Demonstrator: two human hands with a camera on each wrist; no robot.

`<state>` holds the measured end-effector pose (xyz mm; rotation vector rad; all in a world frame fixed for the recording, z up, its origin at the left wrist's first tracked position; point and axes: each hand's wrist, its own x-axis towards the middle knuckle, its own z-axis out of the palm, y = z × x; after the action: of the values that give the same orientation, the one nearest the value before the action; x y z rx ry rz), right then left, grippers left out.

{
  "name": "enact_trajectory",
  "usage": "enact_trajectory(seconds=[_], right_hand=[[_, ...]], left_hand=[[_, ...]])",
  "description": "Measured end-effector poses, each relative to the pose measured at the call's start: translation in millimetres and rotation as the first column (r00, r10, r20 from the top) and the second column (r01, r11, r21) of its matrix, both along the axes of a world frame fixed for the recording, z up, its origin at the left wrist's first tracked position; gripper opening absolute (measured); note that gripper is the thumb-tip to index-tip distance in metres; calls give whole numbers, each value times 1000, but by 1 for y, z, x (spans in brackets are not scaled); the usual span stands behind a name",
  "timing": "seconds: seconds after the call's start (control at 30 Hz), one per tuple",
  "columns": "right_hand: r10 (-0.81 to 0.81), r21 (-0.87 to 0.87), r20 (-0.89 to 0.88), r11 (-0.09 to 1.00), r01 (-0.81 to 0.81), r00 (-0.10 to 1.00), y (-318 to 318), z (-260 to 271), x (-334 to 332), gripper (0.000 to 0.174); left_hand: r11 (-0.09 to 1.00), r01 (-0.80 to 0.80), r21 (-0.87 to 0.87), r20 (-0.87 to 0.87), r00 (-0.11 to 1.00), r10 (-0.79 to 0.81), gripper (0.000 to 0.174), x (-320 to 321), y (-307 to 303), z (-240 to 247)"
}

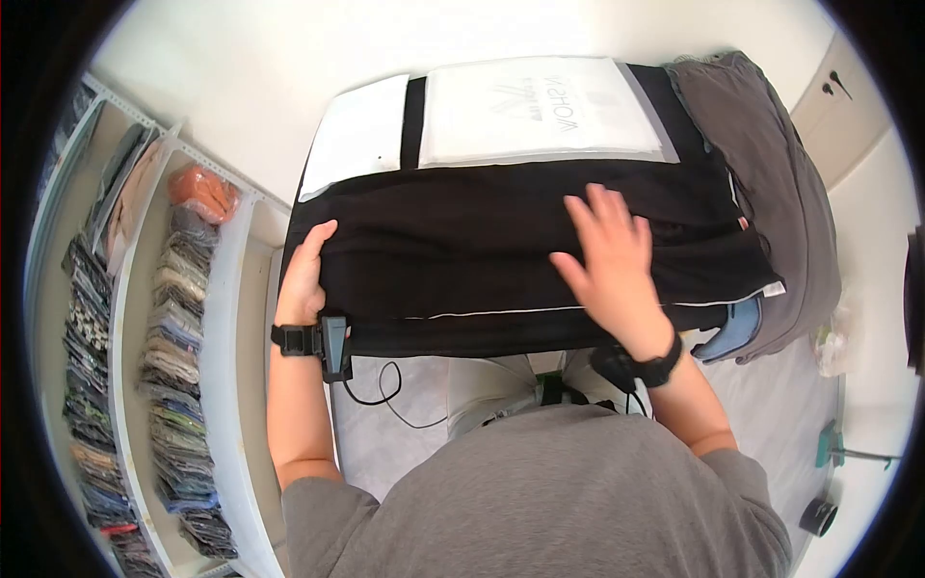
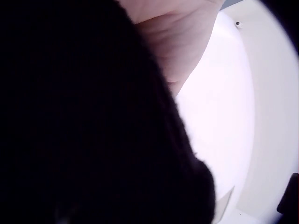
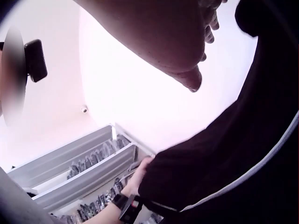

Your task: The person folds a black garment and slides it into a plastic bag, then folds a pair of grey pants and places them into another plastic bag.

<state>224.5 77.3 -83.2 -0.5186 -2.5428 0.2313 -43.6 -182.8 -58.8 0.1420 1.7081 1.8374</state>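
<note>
1 tug by the left hand [image 1: 303,281] (I can't tell if its fingers grip) could wrinkle the black cloth [image 1: 443,246] beside the white packet [image 1: 535,111], while the right hand [image 1: 615,262] spreads loose fingers over it.

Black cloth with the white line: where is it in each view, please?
Head: black cloth lies across the middle, white line near its lower edge.
Left wrist: dark fabric, probably this cloth, fills the left; line not visible.
Right wrist: the cloth covers the right side, line curving lower right.
Shared landmark: left hand, at the cloth's left edge in head, top centre in left wrist, lower left in right wrist.
</note>
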Motion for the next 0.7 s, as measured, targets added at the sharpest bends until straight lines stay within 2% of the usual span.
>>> enact_trajectory(seconds=[0.03,0.1,0.17,0.23,0.33,0.4,0.43,0.47,0.5,0.57,0.6,0.63,0.7], right_hand=[[92,-8,-49,996,-93,995,-7,-5,-12,66],[149,-61,-46,987,-152,988,-29,-15,-40,64],[236,-162,-77,956,-246,969,-50,-28,-63,64],[297,-245,23,927,-282,955,-72,-43,-76,69],[274,-245,39,935,-257,961,-78,-52,-75,72],[409,-276,45,882,-382,911,-62,-57,-73,66],[400,-275,50,886,-372,915,-49,-53,-70,66],[470,-537,-83,722,-437,879,-30,-45,-63,60],[494,-731,-231,481,-485,838,-12,-36,-54,55],[323,-773,-298,470,-425,898,16,-13,-26,48],[187,-893,-364,207,-399,912,29,-6,-17,49],[34,-921,-385,-82,-382,922,40,-2,-10,50],[-26,-913,-320,-259,-315,947,66,-7,0,65]], left_hand=[[1000,-5,30,-31,1000,6,46,8,4,11],[998,12,59,5,1000,-13,43,18,11,28],[993,22,113,-66,998,-15,40,33,22,46],[989,48,138,-65,997,-39,38,52,39,67],[985,150,-88,-143,976,-162,38,78,69,85],[967,199,-161,-304,922,-241,34,95,97,86],[957,227,-182,-351,894,-279,33,102,111,89],[955,237,-178,-348,893,-286,33,105,123,88],[931,295,-216,-358,863,-356,32,106,136,87],[882,368,-295,-424,777,-466,38,104,162,75],[838,357,-413,-466,708,-531,39,100,179,64],[783,330,-527,-493,631,-598,41,99,194,54],[715,409,-567,-443,580,-683,54,114,218,39]])
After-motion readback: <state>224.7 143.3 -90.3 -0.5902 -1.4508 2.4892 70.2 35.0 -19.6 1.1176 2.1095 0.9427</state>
